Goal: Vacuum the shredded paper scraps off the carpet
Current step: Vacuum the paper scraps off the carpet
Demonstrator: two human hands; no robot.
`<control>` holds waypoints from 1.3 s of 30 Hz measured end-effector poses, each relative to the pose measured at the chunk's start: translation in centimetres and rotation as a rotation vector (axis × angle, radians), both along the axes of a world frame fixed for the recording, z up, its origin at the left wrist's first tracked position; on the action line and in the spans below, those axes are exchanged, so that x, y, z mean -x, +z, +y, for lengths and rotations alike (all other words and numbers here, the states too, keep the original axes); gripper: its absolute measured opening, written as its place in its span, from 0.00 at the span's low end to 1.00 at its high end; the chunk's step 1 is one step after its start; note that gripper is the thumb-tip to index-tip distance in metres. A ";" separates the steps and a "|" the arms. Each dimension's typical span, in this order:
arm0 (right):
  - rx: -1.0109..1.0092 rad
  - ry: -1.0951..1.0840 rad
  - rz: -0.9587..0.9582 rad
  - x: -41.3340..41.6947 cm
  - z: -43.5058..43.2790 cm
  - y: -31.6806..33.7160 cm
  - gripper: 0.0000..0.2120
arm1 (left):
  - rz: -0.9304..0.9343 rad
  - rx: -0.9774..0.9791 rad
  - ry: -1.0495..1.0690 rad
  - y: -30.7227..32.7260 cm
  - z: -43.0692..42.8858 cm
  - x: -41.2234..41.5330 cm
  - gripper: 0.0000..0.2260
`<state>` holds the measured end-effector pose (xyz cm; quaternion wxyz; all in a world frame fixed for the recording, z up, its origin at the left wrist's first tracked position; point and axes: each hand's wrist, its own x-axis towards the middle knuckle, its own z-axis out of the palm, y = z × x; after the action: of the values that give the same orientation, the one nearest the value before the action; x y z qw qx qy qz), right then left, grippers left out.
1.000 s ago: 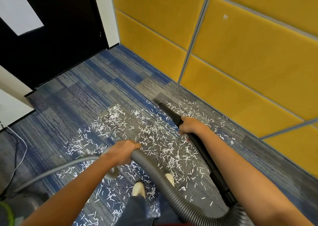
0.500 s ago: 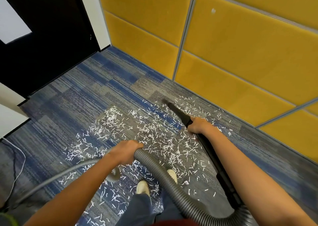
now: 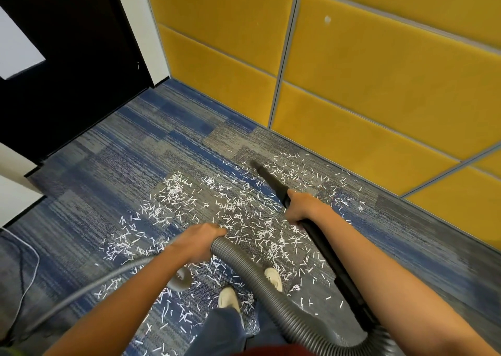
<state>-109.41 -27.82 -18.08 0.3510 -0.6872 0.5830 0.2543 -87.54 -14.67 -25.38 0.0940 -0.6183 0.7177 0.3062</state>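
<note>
White shredded paper scraps (image 3: 230, 214) lie scattered over the blue-grey carpet (image 3: 113, 171) in front of me. My right hand (image 3: 303, 206) grips the black vacuum wand (image 3: 273, 183), whose narrow tip (image 3: 254, 163) rests on the carpet among scraps near the wall. My left hand (image 3: 198, 240) holds the ribbed grey hose (image 3: 260, 282), which loops back under my right arm to the wand's rear end. My white shoes (image 3: 229, 297) stand among the scraps.
Yellow padded wall panels (image 3: 379, 84) run along the right, close to the wand tip. A dark door (image 3: 67, 71) stands at the far left. A thin grey hose section (image 3: 89, 293) and a white cable (image 3: 29, 269) trail on the floor at left.
The wand tip has stayed near the wall among the scraps while my view shifted slightly. Both hands keep the same grip.
</note>
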 end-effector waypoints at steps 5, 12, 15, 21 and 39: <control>0.038 0.065 -0.001 -1.6 0.6 0.4 0.36 | -0.002 0.014 0.018 0.2 0.8 -0.5 0.15; 0.029 0.156 -0.044 -4.0 0.9 0.8 0.36 | 0.006 0.024 0.078 -0.2 2.3 -1.7 0.11; 0.041 0.206 -0.054 -5.9 0.3 1.0 0.34 | 0.008 0.015 0.090 -0.2 2.8 -2.3 0.08; 0.054 0.272 -0.007 -9.1 -1.7 1.3 0.33 | 0.012 0.026 0.178 -0.1 3.7 -3.9 0.12; 0.047 0.206 0.039 -9.8 -4.7 1.7 0.33 | 0.015 -0.062 0.320 -0.5 6.5 -4.6 0.17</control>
<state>-99.56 -32.53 -16.37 0.2954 -0.7464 0.5217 0.2888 -82.92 -8.18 -25.88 0.0575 -0.7193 0.6009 0.3439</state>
